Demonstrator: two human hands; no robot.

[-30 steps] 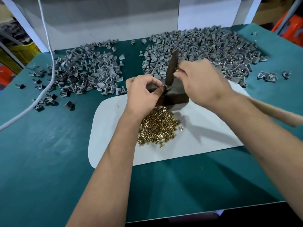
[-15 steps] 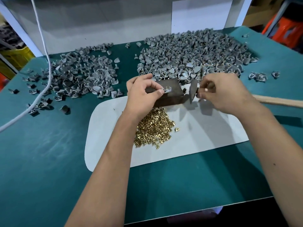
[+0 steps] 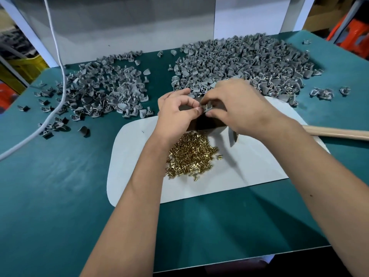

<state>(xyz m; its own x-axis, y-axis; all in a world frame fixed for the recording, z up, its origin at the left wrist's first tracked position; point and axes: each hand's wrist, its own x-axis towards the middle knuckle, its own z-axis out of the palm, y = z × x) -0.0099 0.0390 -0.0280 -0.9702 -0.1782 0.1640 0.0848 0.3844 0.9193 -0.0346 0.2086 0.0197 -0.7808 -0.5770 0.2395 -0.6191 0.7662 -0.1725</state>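
Right grip moved to left grip above dark brown block, both pinching small grey plastic clip, likely light, stiff; hold edges.

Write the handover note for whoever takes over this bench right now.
Left hand pinches a small grey plastic part over the dark brown block; right hand pinches the same part.
On the white mat, before the block, lies a heap of small brass sleeves. Behind are a smaller left heap of grey parts and a larger right heap. A wooden handle lies at right.
Done: cannot tell which heap is finished.
Left: probably finish this part, then work through the rest.
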